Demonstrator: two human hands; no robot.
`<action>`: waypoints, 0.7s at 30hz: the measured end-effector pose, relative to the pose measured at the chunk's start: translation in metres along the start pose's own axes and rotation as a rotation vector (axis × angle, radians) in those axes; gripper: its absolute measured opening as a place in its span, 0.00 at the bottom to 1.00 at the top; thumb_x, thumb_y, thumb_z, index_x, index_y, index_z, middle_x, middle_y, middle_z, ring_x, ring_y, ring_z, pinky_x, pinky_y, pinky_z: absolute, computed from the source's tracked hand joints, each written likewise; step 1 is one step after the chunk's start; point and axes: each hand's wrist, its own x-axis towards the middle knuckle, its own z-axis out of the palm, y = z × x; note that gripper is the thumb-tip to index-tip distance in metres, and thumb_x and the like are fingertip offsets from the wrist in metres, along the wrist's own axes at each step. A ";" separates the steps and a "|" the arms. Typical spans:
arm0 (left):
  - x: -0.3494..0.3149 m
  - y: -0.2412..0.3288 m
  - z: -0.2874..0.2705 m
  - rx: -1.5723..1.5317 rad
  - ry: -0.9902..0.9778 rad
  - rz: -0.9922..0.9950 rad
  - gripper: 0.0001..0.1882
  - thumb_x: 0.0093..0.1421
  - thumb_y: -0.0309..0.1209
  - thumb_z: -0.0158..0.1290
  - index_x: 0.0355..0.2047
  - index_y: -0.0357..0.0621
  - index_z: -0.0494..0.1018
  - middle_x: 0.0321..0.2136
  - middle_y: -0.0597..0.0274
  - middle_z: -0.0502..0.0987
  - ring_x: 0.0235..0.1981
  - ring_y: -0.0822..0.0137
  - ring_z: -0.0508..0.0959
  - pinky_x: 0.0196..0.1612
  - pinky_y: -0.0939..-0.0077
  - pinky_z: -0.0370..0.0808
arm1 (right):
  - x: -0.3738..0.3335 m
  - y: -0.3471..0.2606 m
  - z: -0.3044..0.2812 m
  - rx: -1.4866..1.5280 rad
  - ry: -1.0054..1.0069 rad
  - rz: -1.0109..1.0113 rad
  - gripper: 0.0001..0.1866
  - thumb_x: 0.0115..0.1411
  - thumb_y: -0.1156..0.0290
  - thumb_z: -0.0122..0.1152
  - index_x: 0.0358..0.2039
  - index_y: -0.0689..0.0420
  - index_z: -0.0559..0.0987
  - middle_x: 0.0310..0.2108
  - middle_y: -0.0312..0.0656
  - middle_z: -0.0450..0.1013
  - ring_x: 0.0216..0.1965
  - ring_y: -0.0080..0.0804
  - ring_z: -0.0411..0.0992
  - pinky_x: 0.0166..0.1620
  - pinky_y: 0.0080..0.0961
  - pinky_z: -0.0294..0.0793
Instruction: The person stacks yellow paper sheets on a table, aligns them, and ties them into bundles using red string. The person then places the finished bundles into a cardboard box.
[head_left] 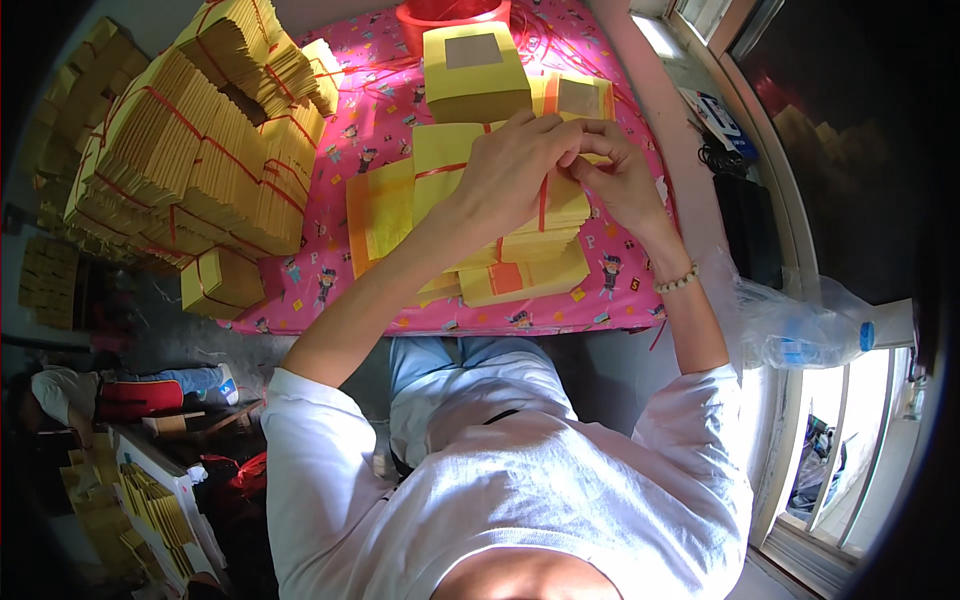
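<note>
A bundle of yellow paper envelopes (pixel 440 150) lies in front of me, with red string (pixel 543 205) wrapped across it both ways. Over its far right part, my left hand (pixel 515 160) and my right hand (pixel 618 172) come together, fingertips almost touching. Both are closed in a pinch, and the red string runs up beneath them; their fingers hide the pinched bit itself. My left forearm covers part of the bundle. Underneath and beside it lie more yellow envelopes (pixel 380 205) with orange bands. Just beyond my hands stands a stack of yellow envelopes with a grey window (pixel 474 52).
Tall tied piles of yellow envelopes (pixel 190 130) fill the left of the pink patterned table (pixel 330 240). A red basin (pixel 415 25) and loose red string (pixel 545 40) are at the back. On the right are a windowsill and a clear plastic bag (pixel 800 325). Another person (pixel 65 395) is at far left.
</note>
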 end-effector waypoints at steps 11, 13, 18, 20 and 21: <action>0.003 -0.016 0.007 -0.065 0.184 -0.093 0.06 0.56 0.23 0.55 0.33 0.42 0.69 0.31 0.58 0.71 0.28 0.56 0.76 0.31 0.64 0.73 | -0.025 -0.098 -0.047 0.003 0.032 0.143 0.13 0.65 0.67 0.53 0.46 0.59 0.78 0.42 0.37 0.77 0.38 0.19 0.76 0.25 0.10 0.73; 0.001 -0.015 0.008 -0.073 0.185 -0.105 0.05 0.57 0.23 0.55 0.33 0.42 0.69 0.31 0.58 0.71 0.27 0.56 0.76 0.30 0.64 0.72 | -0.014 -0.093 -0.054 0.062 0.101 0.057 0.14 0.65 0.66 0.53 0.46 0.58 0.78 0.40 0.36 0.79 0.37 0.18 0.76 0.25 0.09 0.72; 0.001 -0.010 0.007 -0.079 0.180 -0.115 0.05 0.57 0.23 0.55 0.32 0.42 0.69 0.30 0.58 0.70 0.27 0.57 0.76 0.30 0.66 0.72 | 0.015 -0.027 -0.024 -0.111 -0.037 -0.053 0.11 0.63 0.71 0.57 0.43 0.61 0.80 0.36 0.37 0.77 0.37 0.20 0.74 0.39 0.20 0.73; 0.001 -0.011 0.008 -0.088 0.195 -0.117 0.05 0.57 0.23 0.55 0.32 0.41 0.69 0.30 0.58 0.70 0.27 0.57 0.75 0.29 0.66 0.72 | 0.022 -0.004 -0.011 -0.005 -0.114 -0.041 0.10 0.62 0.72 0.58 0.42 0.62 0.80 0.35 0.36 0.76 0.37 0.21 0.73 0.42 0.23 0.73; 0.001 -0.012 0.007 -0.096 0.208 -0.107 0.05 0.57 0.23 0.56 0.32 0.41 0.70 0.30 0.58 0.70 0.27 0.57 0.75 0.29 0.66 0.72 | 0.024 0.000 -0.011 0.031 -0.125 -0.040 0.10 0.61 0.72 0.58 0.41 0.62 0.80 0.35 0.36 0.76 0.36 0.21 0.73 0.41 0.22 0.73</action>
